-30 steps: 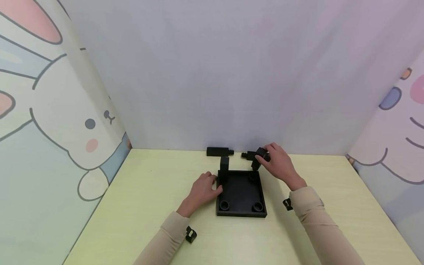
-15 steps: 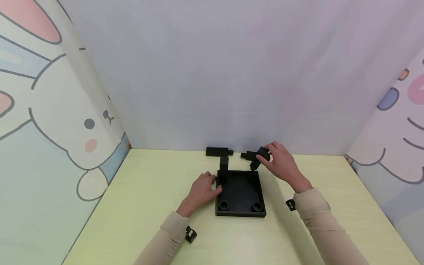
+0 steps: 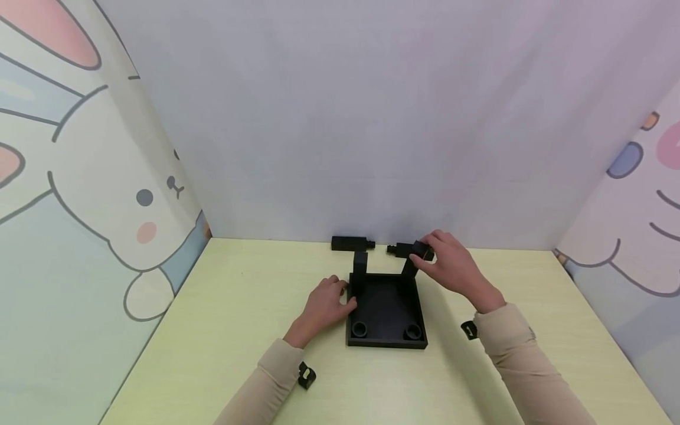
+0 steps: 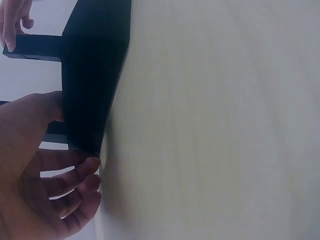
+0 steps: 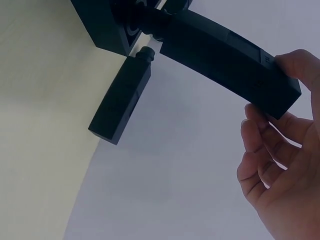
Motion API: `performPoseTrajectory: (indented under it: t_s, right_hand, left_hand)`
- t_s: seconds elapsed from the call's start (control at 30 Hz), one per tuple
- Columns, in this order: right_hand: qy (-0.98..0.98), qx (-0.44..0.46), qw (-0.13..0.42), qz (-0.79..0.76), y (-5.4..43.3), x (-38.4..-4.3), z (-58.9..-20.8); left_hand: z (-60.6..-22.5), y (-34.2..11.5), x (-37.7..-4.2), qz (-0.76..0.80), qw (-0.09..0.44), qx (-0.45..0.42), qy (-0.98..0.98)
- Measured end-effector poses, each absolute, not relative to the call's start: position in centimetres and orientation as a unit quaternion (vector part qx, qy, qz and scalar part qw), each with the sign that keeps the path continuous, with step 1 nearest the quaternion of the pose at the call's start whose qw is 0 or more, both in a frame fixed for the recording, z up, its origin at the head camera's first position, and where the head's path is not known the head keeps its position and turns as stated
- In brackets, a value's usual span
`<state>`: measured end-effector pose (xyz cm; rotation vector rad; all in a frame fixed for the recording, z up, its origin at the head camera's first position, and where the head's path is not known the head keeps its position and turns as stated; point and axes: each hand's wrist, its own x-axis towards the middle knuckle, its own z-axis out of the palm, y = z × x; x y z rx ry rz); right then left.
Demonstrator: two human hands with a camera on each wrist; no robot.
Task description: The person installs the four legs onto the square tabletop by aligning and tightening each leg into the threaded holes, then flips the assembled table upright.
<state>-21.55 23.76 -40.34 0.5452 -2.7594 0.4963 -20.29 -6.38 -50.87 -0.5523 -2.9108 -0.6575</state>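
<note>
Right hand [image 3: 448,262]: thumb and fingertips pinch the upper end of a black square-section leg [image 5: 227,57]. That leg leans to the right, its narrow knobbed end at the round socket in the far-right corner of a black tray [image 3: 383,310] (part of the knob shows in the right wrist view; I cannot tell how far it is seated).

Left hand [image 3: 324,301]: grips the tray's left wall toward the far end, thumb over the rim on the inner side, fingers curled against the outside.

Tray lies flat on the pale yellow bench [image 3: 255,307], open side up, between the two hands. A standing leg [image 3: 360,265] is upright in its far-left corner. The near-left socket [image 3: 354,330] and near-right socket [image 3: 406,332] show as open rings.

Beyond the tray, by the far edge of the bench, lie two more legs: a left loose leg [image 3: 349,243], knob to the right, and a right loose leg [image 5: 122,97], knob to the left, partly hidden behind the right hand in the head view.
</note>
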Motion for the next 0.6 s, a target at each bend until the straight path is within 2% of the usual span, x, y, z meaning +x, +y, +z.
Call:
performPoseTrajectory:
  t_s: [0.6]
  right_hand:
    - [-0.959, 0.206, 0.103, 0.168, 23.47, -21.82, -39.94]
  left_hand:
    - [-50.59, -6.31, -20.17, -0.22, 0.046, -0.173, -0.959]
